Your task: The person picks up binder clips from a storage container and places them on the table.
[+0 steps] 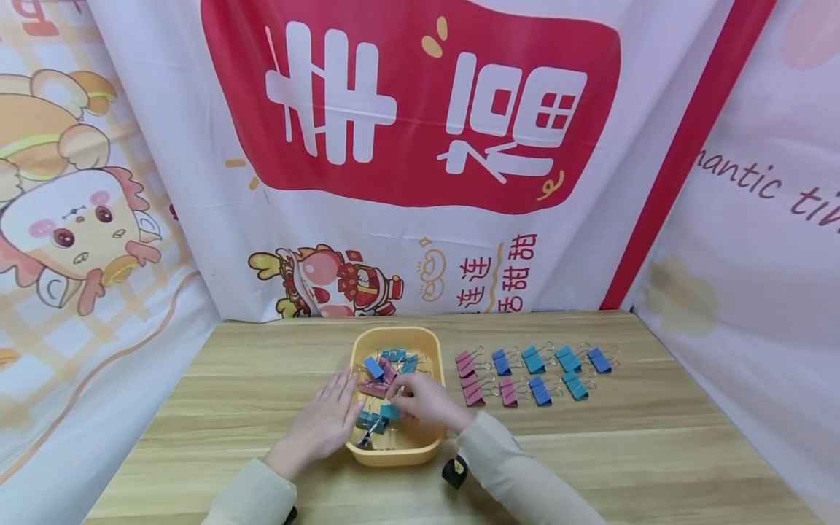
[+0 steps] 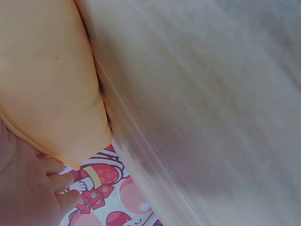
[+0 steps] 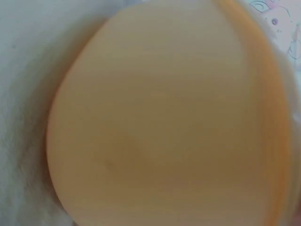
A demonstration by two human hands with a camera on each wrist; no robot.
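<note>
A yellow plastic bin [image 1: 397, 458] holds several binder clips in teal, blue and pink, and a dark one [image 1: 366, 440] near its front left corner. My left hand [image 1: 323, 415] lies along the bin's left rim with its fingers straight. In the left wrist view that hand [image 2: 28, 183] touches the bin's edge. My right hand [image 1: 426, 401] reaches over the right rim into the bin, fingers bent down among the clips, near a teal clip [image 1: 390, 412]. Whether its fingertips pinch a clip is too small to tell. The right wrist view shows mainly the bin's blurred outer wall [image 3: 164, 117].
Right of the bin, two rows of binder clips lie on the wooden table [image 1: 630, 452], among them a pink clip [image 1: 472, 390] and a blue clip [image 1: 599, 359]. Printed cloth [image 1: 407, 240] hangs behind the table and at both sides. A black object [image 1: 455, 472] shows beside the right sleeve.
</note>
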